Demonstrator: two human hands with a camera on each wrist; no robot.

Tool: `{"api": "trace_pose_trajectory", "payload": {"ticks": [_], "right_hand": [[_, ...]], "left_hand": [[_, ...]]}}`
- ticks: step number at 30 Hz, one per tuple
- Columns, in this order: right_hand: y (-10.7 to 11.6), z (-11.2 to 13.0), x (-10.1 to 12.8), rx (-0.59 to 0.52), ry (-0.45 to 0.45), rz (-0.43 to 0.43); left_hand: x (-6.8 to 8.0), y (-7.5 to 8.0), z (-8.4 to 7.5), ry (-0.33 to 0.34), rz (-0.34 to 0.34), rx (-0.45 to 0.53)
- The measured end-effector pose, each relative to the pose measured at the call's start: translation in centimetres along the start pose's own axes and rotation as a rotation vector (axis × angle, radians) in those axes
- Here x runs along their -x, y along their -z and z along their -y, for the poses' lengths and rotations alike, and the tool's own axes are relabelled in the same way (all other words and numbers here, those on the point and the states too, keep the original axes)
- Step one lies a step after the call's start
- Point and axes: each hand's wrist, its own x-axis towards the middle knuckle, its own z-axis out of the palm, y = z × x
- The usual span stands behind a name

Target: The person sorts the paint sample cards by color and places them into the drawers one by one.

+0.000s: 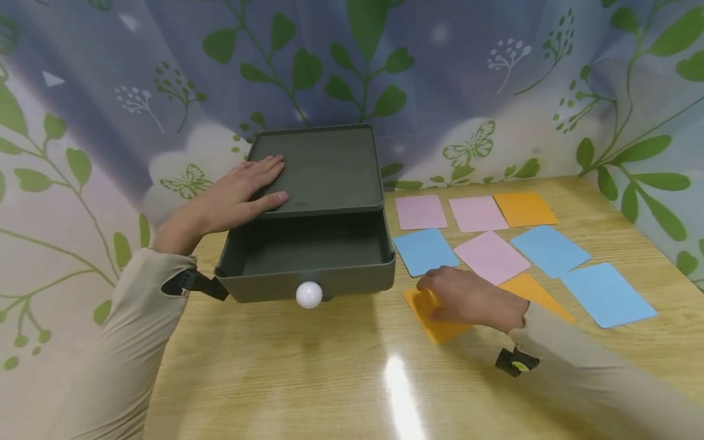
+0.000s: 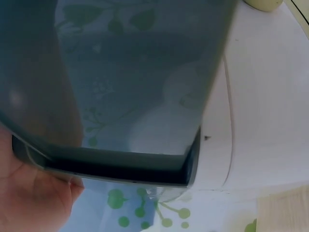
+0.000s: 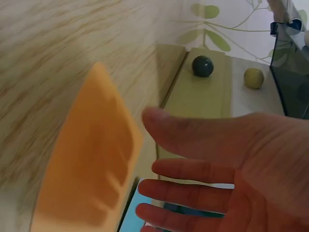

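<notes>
partly hidden orange card (image 1: 430,321), relaxed right hand (image 1: 469,297) over it, left hand (image 1: 240,190) flat on dark box (image 1: 327,171)

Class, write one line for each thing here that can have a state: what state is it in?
Drawer: pulled open.
Left hand: resting on the box's top.
Right hand: fingers extended.
Orange card by right hand: flat or lifted, unclear.
Other orange cards: lying flat.
Pink cards: lying flat.
Blue cards: lying flat.
</notes>
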Motion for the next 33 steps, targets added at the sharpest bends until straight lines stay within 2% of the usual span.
{"api": "trace_pose_trajectory", "payload": {"ticks": [4, 7, 11, 17, 29, 33], "right_hand": [[-0.3, -0.5, 0.0, -0.011, -0.041, 0.068], [-0.6, -0.7, -0.1, -0.017, -0.039, 0.079], [-0.9, -1.1, -0.2, 0.014, -0.015, 0.06], [-1.2, -1.7, -0.5, 0.067, -0.035, 0.032], [-1.4, -2.3, -0.3, 0.053, 0.005, -0.014], [-1.5, -2.2, -0.3, 0.046, -0.007, -0.011]], "left_hand": [[0.1, 0.0, -0.1, -0.002, -0.005, -0.001], [0.1, 0.1, -0.2, -0.01, -0.011, 0.003], [0.1, 0.1, -0.2, -0.018, -0.015, 0.005], [0.1, 0.0, -0.1, -0.017, -0.018, -0.005], [0.2, 0.0, -0.1, -0.015, -0.019, -0.011], [0.1, 0.0, -0.1, -0.011, -0.016, -0.013]]}}
